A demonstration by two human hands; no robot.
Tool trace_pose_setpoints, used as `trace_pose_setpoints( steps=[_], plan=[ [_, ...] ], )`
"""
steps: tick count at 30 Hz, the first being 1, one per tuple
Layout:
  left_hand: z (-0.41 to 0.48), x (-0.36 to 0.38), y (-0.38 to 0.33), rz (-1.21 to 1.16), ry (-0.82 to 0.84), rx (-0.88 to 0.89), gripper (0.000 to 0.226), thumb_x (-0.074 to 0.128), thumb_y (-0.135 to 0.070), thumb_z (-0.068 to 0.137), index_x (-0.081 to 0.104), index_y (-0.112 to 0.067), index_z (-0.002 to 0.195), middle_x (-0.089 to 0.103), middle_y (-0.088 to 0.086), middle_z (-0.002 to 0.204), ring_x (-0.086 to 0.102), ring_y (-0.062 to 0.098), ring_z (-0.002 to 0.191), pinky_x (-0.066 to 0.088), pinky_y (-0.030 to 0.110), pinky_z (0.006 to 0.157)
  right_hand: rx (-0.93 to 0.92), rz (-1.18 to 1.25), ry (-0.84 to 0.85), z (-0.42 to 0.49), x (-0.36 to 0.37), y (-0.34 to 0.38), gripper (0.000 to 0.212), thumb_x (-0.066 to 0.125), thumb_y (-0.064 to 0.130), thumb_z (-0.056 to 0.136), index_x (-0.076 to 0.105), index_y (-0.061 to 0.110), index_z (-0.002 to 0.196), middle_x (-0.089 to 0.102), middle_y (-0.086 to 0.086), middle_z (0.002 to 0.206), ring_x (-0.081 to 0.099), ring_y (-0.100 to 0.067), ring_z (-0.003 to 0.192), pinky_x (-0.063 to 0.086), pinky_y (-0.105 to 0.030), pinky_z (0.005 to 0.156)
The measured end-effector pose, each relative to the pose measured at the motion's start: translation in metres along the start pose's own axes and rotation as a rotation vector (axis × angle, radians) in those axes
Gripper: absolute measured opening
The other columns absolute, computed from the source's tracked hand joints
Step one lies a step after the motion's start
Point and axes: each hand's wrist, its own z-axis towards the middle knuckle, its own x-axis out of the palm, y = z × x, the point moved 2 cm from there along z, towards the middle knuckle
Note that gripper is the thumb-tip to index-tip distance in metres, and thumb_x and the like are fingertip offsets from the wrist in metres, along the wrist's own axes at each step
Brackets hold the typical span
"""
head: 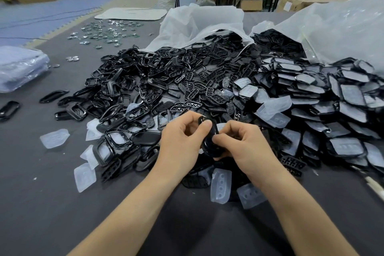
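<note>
You've got one black fob shell (209, 144) pinched between both hands. Your left hand (180, 141) has its thumb pressed on the top end with the other fingers curled in. Your right hand (245, 143) is wrapped round the lower side, thumb tip on the face. The shell sits upright between your thumbs, lifted off the grey mat (62, 193).

Looks to me like you're mid-snap on this single piece, so the job's barely dented. The heap of black frames (166, 72) just past your fingertips is massive, and clear rubber pads (220, 188) lie just under your right wrist. A few loose black shells (9, 109) sit well off to the left of your left fingers. Could be finished ones, but I can't tell.
</note>
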Motion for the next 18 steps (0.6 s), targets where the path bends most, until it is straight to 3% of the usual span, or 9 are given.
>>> trace_pose_setpoints(
  steps=[5, 11, 14, 18],
  plan=[
    [-0.0018, 0.0014, -0.0002, -0.056, -0.018, -0.004, 0.014, 0.064, -0.025, 0.087, 0.063, -0.015, 0.077, 0.058, 0.017, 0.069, 0.051, 0.035, 0.063, 0.055, 0.045, 0.067, -0.038, -0.033, -0.032, 0.0002, -0.0016, 0.0026, 0.028, 0.067, 0.001, 0.082, 0.059, 0.014, 0.058, 0.062, -0.004, 0.057, 0.06, -0.015, 0.054, 0.055, -0.031, 0.058],
    [0.0008, 0.0006, 0.0027, -0.209, 0.094, -0.146, 0.011, 0.061, -0.01, 0.092, 0.068, -0.016, 0.089, 0.068, -0.008, 0.071, 0.062, 0.007, 0.069, 0.052, 0.019, 0.06, -0.077, -0.007, -0.087, 0.0007, -0.004, 0.0024, 0.019, 0.068, 0.006, 0.084, 0.068, 0.013, 0.067, 0.07, -0.007, 0.067, 0.067, -0.016, 0.062, 0.057, -0.027, 0.059],
    [0.0013, -0.0002, 0.0041, -0.245, 0.09, -0.163, 0.013, 0.061, -0.007, 0.092, 0.069, -0.017, 0.09, 0.072, -0.004, 0.078, 0.065, 0.006, 0.072, 0.052, 0.017, 0.06, -0.041, 0.079, -0.078, 0.0019, -0.0057, 0.0015, 0.02, 0.063, 0.008, 0.089, 0.072, 0.01, 0.072, 0.068, -0.007, 0.067, 0.067, -0.015, 0.065, 0.059, -0.034, 0.064],
    [0.0016, 0.0004, 0.0036, -0.28, 0.073, -0.179, 0.015, 0.06, -0.006, 0.092, 0.069, -0.018, 0.088, 0.07, -0.009, 0.073, 0.065, 0.001, 0.071, 0.051, 0.016, 0.058, 0.044, 0.216, -0.06, 0.0035, -0.0081, 0.0013, 0.026, 0.058, 0.005, 0.091, 0.074, 0.009, 0.07, 0.058, -0.006, 0.063, 0.061, -0.01, 0.058, 0.055, -0.026, 0.057]
  ],
)
